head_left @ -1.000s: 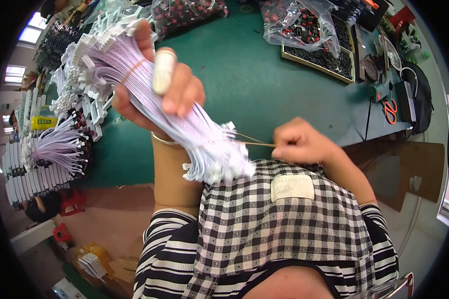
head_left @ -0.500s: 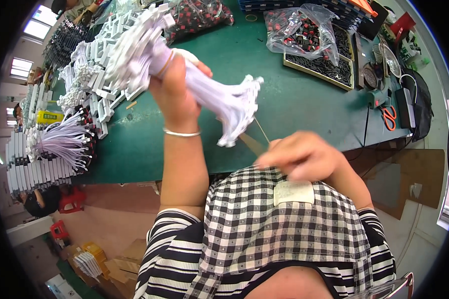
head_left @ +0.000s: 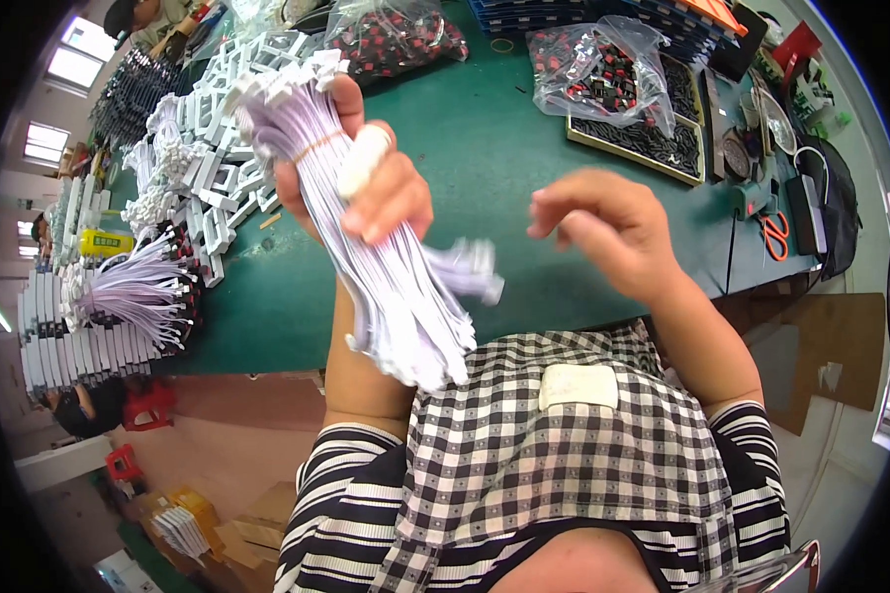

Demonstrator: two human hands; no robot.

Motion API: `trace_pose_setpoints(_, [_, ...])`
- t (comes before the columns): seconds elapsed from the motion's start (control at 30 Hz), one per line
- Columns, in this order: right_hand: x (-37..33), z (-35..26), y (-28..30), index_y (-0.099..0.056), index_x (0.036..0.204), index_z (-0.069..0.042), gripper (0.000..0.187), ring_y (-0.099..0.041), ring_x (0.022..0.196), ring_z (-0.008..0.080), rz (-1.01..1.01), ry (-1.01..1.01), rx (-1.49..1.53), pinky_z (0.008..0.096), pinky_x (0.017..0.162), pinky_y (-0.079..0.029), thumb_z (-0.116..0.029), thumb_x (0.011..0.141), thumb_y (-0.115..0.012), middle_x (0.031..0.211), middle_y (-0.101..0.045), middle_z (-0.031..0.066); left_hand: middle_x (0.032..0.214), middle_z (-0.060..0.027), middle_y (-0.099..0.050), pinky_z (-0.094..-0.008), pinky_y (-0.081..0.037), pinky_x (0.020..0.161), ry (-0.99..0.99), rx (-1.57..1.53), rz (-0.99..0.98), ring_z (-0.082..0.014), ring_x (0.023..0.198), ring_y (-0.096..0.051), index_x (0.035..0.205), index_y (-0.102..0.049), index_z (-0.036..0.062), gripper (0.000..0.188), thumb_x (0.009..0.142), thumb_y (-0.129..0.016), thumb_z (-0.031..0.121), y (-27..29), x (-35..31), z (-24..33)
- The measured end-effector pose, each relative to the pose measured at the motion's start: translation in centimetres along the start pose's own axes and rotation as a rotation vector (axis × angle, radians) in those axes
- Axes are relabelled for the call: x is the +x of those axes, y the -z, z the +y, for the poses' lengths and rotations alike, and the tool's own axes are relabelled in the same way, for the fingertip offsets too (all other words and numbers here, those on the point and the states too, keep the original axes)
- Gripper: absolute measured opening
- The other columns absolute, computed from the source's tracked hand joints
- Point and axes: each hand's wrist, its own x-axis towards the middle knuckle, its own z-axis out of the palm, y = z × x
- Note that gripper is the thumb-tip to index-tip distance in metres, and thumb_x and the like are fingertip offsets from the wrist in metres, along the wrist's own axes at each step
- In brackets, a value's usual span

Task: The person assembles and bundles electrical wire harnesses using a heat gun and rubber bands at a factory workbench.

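Note:
My left hand (head_left: 391, 188) is closed round a thick bundle of white cables (head_left: 366, 267) and holds it up over the table. A thin brown rubber band (head_left: 318, 145) circles the bundle near its upper end. White connectors cluster at both ends, and some cables splay off to the right, blurred. A white wrap (head_left: 364, 161) covers one finger of this hand. To the right of the bundle, my right hand (head_left: 608, 232) hovers over the green table with thumb and fingers curled but apart. I see nothing in it.
At left lie white plastic frames (head_left: 208, 188) and another cable bundle (head_left: 133, 287). Bags of red and black parts (head_left: 603, 74) sit at the back, one over a tray of black pieces (head_left: 648, 148). Orange scissors (head_left: 774, 237) lie at right. A person (head_left: 148, 20) is at far left.
The bundle has swung from slanting right to pointing down toward me. My right hand has risen from the apron, and its fingers have parted. The thin strand near it no longer shows.

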Motion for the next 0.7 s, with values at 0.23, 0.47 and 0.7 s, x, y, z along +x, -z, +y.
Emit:
trace_pose_setpoints(0.23, [0.1, -0.6, -3.1, -0.058, 0.111, 0.0, 0.027, -0.058, 0.096, 0.0145, -0.26, -0.249, 0.456, 0.0279, 0.085, -0.046, -0.001, 0.084, -0.052, 0.104, -0.062, 0.0089, 0.061, -0.009, -0.054, -0.0258, -0.052, 0.041, -0.009, -0.088, -0.016, -0.0157, 0.044, -0.056, 0.129, -0.037, 0.0003, 0.055, 0.081, -0.062, 0.012, -0.4, 0.6, -1.6])
trace_pose_setpoints(0.47, [-1.2, -1.2, -6.8, -0.058, 0.108, 0.0, 0.025, -0.057, 0.09, 0.011, -0.313, -0.26, 0.615, 0.0274, 0.081, -0.046, -0.003, 0.084, -0.053, 0.098, -0.063, 0.0069, 0.074, -0.0085, -0.056, -0.0262, -0.051, 0.047, 0.078, 0.057, -0.221, -0.0156, 0.056, -0.06, 0.142, -0.02, 0.0157, 0.07, 0.086, -0.058, 0.034, 0.7, 0.1, 0.0])
trace_pose_setpoints(0.7, [-1.7, 0.1, -7.4, -0.054, 0.088, -0.005, 0.005, -0.054, 0.089, 0.0143, -0.154, -0.237, 1.005, 0.0293, 0.083, -0.043, -0.004, 0.084, -0.054, 0.095, -0.059, 0.0059, 0.075, -0.0083, -0.057, -0.0256, -0.05, 0.045, 0.096, 0.066, -0.211, -0.0159, 0.055, -0.06, 0.142, -0.019, 0.0169, 0.07, 0.087, -0.057, 0.035, -0.1, 0.3, -0.7])
